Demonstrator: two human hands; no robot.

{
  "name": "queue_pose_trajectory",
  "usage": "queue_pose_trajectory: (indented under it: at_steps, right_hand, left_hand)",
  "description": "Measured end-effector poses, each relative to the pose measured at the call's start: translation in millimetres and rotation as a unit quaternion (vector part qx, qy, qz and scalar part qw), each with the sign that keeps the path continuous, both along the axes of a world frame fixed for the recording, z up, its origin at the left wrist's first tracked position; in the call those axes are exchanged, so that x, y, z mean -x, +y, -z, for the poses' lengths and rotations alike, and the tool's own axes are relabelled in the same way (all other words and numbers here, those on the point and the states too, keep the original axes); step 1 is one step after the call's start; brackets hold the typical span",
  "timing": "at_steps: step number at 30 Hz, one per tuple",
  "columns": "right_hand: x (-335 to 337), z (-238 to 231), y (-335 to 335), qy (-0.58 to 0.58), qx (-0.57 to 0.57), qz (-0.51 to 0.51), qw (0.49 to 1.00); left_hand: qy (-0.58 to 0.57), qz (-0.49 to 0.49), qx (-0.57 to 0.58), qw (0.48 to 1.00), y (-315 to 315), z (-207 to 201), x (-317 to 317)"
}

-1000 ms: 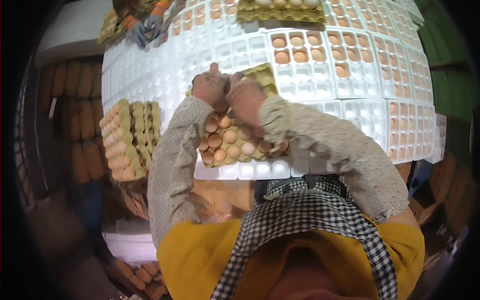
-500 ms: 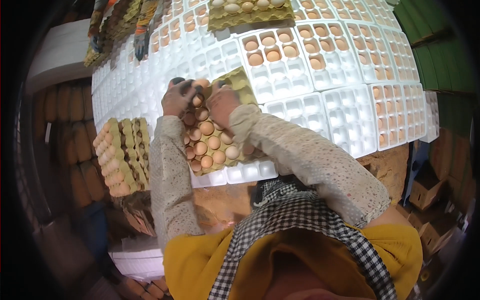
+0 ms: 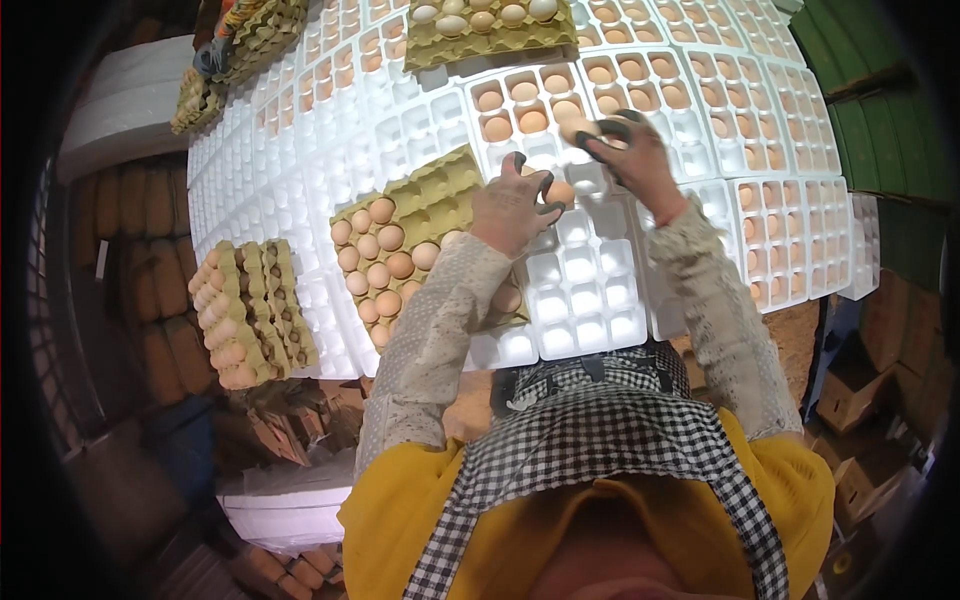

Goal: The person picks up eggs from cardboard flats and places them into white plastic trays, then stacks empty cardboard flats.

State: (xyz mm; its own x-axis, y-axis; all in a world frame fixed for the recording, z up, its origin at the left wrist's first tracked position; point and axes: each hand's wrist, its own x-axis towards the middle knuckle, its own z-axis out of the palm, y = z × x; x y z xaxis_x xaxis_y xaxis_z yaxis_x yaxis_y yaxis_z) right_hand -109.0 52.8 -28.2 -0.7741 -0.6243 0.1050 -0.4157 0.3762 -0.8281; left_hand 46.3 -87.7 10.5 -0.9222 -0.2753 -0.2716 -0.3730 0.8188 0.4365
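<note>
Brown eggs are in both of my hands, above a white foam egg tray (image 3: 500,75) whose far cells hold several eggs. My left hand (image 3: 505,212), in dark fingertip covers, is closed around an egg (image 3: 557,194); part of another shows by its fingers. Farther right, my right hand (image 3: 640,165) pinches an egg (image 3: 578,129) between thumb and fingers over the tray's right edge. Left of my hands lies a yellowish pulp egg carton (image 3: 425,200). Eggs fill much of its left and near part, while its far cells are bare. My left forearm hides some of it.
Filled and unfilled foam trays (image 3: 750,85) cover the table. Another pulp carton of eggs (image 3: 490,45) lies at the far side. Stacked egg cartons (image 3: 270,310) stand on the left. A co-worker's gloved hand (image 3: 212,58) is at the far left, beside more cartons.
Both hands have moved right, from the pulp carton to the foam tray, carrying eggs. The pulp carton now shows more bare cells. The co-worker's hands have shifted away.
</note>
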Motion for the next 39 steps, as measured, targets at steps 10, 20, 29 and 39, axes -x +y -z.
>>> queue_pose_trajectory:
  at_steps: [10,20,29,39]
  right_hand:
    - [-39,25,-21,0.161,-0.027,-0.007,0.987]
    - [-54,-3,-29,0.19,0.085,-0.035,0.978]
    - [-151,-13,-209,0.315,-0.154,-0.295,0.889]
    - [-151,-36,-191,-0.326,0.184,-0.25,0.893]
  left_hand:
    - [0.266,-0.122,0.037,0.956,-22,37,34]
    - [0.278,-0.105,0.197,0.934,-57,7,-34]
    - [-0.1,-0.141,0.183,0.968,-203,17,-160]
    - [0.421,-0.387,-0.486,0.661,-230,20,-226]
